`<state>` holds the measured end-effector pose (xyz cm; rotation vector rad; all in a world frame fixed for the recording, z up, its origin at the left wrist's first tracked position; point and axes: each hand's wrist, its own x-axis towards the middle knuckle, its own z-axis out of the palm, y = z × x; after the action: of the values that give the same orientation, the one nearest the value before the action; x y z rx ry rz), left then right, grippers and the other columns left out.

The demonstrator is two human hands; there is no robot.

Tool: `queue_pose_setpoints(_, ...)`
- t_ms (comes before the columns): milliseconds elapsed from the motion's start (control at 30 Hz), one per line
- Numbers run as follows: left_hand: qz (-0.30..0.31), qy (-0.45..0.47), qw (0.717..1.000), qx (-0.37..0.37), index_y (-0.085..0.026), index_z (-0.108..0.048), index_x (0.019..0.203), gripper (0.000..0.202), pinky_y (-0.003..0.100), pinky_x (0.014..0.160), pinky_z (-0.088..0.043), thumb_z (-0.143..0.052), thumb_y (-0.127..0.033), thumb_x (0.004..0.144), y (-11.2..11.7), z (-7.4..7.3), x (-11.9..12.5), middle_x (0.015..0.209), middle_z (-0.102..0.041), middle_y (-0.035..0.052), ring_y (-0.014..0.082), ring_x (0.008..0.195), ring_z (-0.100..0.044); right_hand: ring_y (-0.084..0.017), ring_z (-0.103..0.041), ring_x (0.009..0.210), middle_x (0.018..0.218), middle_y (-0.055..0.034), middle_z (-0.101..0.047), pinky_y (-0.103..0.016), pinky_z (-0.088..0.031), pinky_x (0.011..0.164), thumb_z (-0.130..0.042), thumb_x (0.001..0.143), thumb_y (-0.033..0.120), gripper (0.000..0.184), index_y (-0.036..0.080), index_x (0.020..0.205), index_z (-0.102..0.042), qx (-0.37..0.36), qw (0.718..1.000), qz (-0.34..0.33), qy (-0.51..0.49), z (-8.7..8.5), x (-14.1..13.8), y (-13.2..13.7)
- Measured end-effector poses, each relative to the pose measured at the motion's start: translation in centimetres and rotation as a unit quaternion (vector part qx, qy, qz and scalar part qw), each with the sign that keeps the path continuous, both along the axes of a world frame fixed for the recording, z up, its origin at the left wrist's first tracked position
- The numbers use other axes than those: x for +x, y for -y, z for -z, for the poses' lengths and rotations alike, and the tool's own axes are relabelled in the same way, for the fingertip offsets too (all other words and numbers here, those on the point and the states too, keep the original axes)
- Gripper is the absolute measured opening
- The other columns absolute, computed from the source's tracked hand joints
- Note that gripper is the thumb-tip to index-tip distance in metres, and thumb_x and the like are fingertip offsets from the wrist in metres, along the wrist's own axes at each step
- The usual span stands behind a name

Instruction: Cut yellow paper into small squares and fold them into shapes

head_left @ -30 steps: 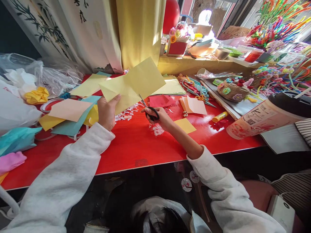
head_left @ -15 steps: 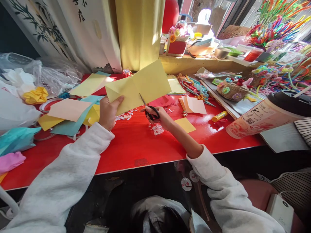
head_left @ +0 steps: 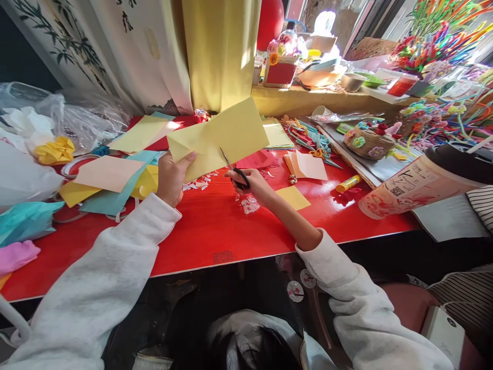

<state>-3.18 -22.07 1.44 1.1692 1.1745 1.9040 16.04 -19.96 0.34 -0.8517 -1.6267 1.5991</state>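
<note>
A sheet of pale yellow paper (head_left: 227, 131) is tilted above the red table, pinched at its lower left by my left hand (head_left: 172, 177). My right hand (head_left: 254, 186) is closed around the black handles of a pair of scissors (head_left: 241, 177). The blades meet the lower edge of the paper near its middle, one blade showing in front of the sheet. White paper scraps (head_left: 202, 182) lie beneath the sheet, and a small heap of pale bits (head_left: 249, 204) sits below my right hand. A yellow paper square (head_left: 294, 198) rests beside my right wrist.
Coloured paper sheets (head_left: 110, 173) and plastic bags (head_left: 77, 121) crowd the left of the red table (head_left: 215, 236). To the right stand a drink cup (head_left: 416, 185), a glue stick (head_left: 348, 184), folded pink paper (head_left: 311, 166) and a flower-trimmed basket (head_left: 368, 141).
The scissors' handles have closed together slightly and their blades look narrower against the paper. The sheet's right end has shifted a little left and down.
</note>
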Motion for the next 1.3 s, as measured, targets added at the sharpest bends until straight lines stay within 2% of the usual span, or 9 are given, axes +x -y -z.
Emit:
queue_pose_setpoints(300,-0.009,0.010,1.000,-0.008,-0.016,-0.067,0.088,0.026,0.033,0.082,-0.053,-0.072,-0.026,0.065,0.07,-0.14,0.23,0.095,-0.069,0.0073,0.0216,0.088,-0.065,-0.004,-0.035,0.044,0.055,0.0046,-0.035,-0.022,-0.022,0.043,-0.068,0.068,0.051,0.041,0.015,0.061,-0.049,0.011,1.000,0.006,-0.028,-0.19,-0.24,0.33)
queue_pose_setpoints(600,-0.013,0.002,1.000,-0.009,-0.017,-0.068,0.083,0.022,0.028,0.077,-0.055,-0.072,-0.027,0.064,-0.02,0.03,0.13,0.092,-0.071,0.0048,0.0188,0.083,-0.065,-0.003,-0.034,0.043,0.055,0.0055,-0.033,-0.021,-0.022,0.042,-0.070,0.067,0.048,0.042,0.015,0.059,-0.045,0.008,0.999,0.000,-0.052,-0.05,-0.32,0.30)
queue_pose_setpoints(700,-0.014,-0.003,1.000,-0.014,-0.018,-0.068,0.084,0.023,0.028,0.078,-0.054,-0.072,-0.028,0.064,-0.10,0.25,-0.01,0.092,-0.070,0.0048,0.0188,0.084,-0.065,-0.004,-0.036,0.043,0.055,0.0044,-0.038,-0.021,-0.024,0.042,-0.069,0.066,0.051,0.041,0.015,0.061,-0.050,0.000,0.999,0.012,-0.046,0.13,-0.36,0.22)
queue_pose_setpoints(833,-0.004,-0.006,1.000,-0.018,-0.018,-0.068,0.086,0.024,0.031,0.078,-0.054,-0.071,-0.029,0.065,-0.18,0.58,0.01,0.094,-0.070,0.0059,0.0203,0.085,-0.065,-0.004,-0.039,0.042,0.059,0.0028,-0.044,-0.021,-0.025,0.041,-0.066,0.068,0.054,0.042,0.013,0.075,-0.060,-0.025,0.999,0.015,-0.030,0.11,-0.25,0.20)
queue_pose_setpoints(967,0.017,-0.013,1.000,-0.019,-0.017,-0.068,0.082,0.020,0.031,0.080,-0.053,-0.072,-0.028,0.065,-0.12,0.74,0.41,0.088,-0.070,0.0060,0.0208,0.085,-0.065,-0.004,-0.038,0.041,0.059,0.0031,-0.045,-0.021,-0.023,0.039,-0.066,0.067,0.056,0.046,0.012,0.082,-0.063,-0.035,0.999,0.017,-0.031,-0.21,-0.09,0.23)
queue_pose_setpoints(1100,0.028,-0.015,0.999,-0.023,-0.017,-0.068,0.083,0.020,0.030,0.077,-0.055,-0.071,-0.027,0.066,0.06,0.64,0.73,0.086,-0.070,0.0053,0.0203,0.082,-0.066,-0.004,-0.039,0.041,0.059,0.0029,-0.046,-0.022,-0.019,0.038,-0.066,0.067,0.055,0.047,0.011,0.083,-0.063,-0.040,0.999,0.017,-0.030,-0.31,-0.02,0.15)
queue_pose_setpoints(1300,0.033,-0.006,0.999,-0.032,-0.016,-0.068,0.082,0.020,0.030,0.072,-0.056,-0.071,-0.027,0.065,0.29,0.44,0.76,0.091,-0.070,0.0059,0.0206,0.081,-0.066,-0.003,-0.038,0.041,0.059,0.0033,-0.045,-0.022,-0.021,0.041,-0.068,0.068,0.051,0.041,0.012,0.075,-0.060,-0.022,0.999,0.017,-0.044,-0.08,-0.06,0.05)
